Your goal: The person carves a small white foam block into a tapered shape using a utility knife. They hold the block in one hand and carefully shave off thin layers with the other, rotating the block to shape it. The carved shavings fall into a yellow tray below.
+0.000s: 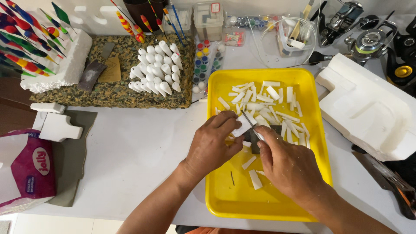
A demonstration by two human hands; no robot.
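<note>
My left hand pinches a small white foam piece over the left part of a yellow tray. Beside it, my right hand grips a thin metal blade, whose tip rests against that foam piece. Many cut white foam strips lie scattered in the tray's far half. Under the hands sits a dark flat pad, with a few loose foam bits close to my right hand.
White cone-shaped foam bodies stand on a camouflage-patterned block. Painted floats stick in a foam block at far left. A large moulded foam piece lies right of the tray. Paint pots, fishing reels and a pink tissue pack surround it.
</note>
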